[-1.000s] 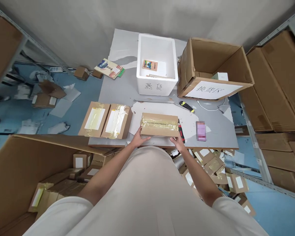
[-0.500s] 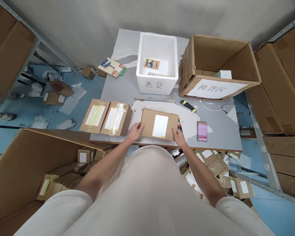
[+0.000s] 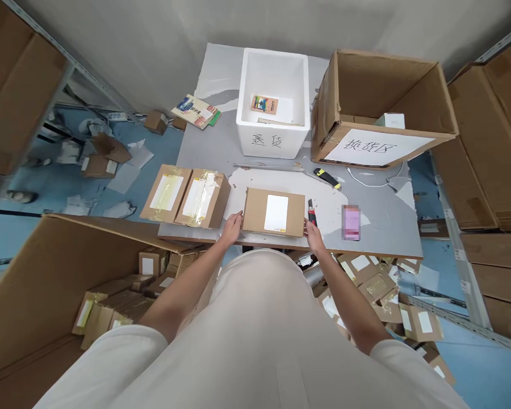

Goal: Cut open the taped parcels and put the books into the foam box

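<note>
A flat brown cardboard box point(image 3: 255, 210) with a white label lies near the front edge of the grey table point(image 3: 208, 149). My left hand point(image 3: 231, 228) grips its left side at the near corner. At the opposite side, my right hand point(image 3: 313, 235) holds the near right corner, thumb on the edge and the other fingers partly hidden. A red and black utility knife point(image 3: 311, 215) lies just beyond my right hand. Two taped cardboard boxes point(image 3: 166, 194) with labels stand side by side to the left of my left hand.
Behind are a white foam box point(image 3: 272, 141) with a small colourful item inside and a large open carton point(image 3: 323, 122). A yellow and black utility knife point(image 3: 327, 178), a phone-like pink item point(image 3: 351, 222) and books point(image 3: 193, 112) lie on the table. A huge carton point(image 3: 46, 272) of parcels stands front left.
The held box has come down flatter onto the table, its near edge lowered. My right hand has shifted slightly down its side, and the red knife is now more visible.
</note>
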Motion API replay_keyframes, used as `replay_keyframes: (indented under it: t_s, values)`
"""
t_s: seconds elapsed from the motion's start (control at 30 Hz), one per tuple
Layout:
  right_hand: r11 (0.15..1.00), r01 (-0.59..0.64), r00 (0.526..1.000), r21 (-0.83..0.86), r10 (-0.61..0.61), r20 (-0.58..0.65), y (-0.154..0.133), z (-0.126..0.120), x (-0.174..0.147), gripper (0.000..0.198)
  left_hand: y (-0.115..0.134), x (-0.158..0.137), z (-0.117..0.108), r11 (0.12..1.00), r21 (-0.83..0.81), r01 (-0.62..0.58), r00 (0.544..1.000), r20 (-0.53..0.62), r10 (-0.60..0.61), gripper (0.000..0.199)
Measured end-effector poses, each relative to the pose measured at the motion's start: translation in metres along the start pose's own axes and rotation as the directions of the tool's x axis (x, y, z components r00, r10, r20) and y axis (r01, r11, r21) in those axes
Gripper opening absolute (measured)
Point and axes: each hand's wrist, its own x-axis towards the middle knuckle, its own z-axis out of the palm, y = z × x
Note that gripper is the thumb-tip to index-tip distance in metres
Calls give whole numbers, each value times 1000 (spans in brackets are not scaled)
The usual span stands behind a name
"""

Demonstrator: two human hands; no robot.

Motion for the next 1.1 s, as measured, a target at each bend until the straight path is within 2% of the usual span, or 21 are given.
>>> replay_keyframes:
  t_s: [0.07,0.2,0.27,0.37,0.47,0.6,0.73,0.83,0.97,1.1]
  values:
    - [1000,-24,1000,16,24,8,10,-4,-7,60,-15,-7,-1,992,-115,50,998,43,-46,49]
    - [998,36,989,-60,-27,145,17,-3,-18,79,-34,-19,2,984,-151,97,982,177,-70,76]
    - [996,54,981,-66,-41,190,15,4,-21,80,-35,-21,7,982,-169,80,978,204,-45,75]
    - [999,51,986,-16,-48,160,10,16,-23,68,-30,-22,14,983,-178,54,976,216,-14,64]
    - [998,65,989,2,-65,129,1,18,-24,55,-19,-22,12,995,-101,21,987,162,-4,53]
    - [969,122,992,-215,-110,68,-25,3,-18,40,12,-20,-5,999,28,-33,996,84,30,40]
    - [879,165,984,-447,-178,12,-61,-10,-3,48,54,-10,-21,957,281,-67,995,-52,85,46]
    - [845,101,993,-526,-121,-5,-79,-10,10,53,73,1,-23,949,314,-13,994,-101,47,51]
    - [862,28,999,-506,-41,-13,-84,-7,26,54,80,14,-20,960,279,30,990,-141,10,49]
    - [929,-37,999,-369,21,-46,-75,-5,31,57,78,17,-18,970,234,57,987,-157,-20,48]
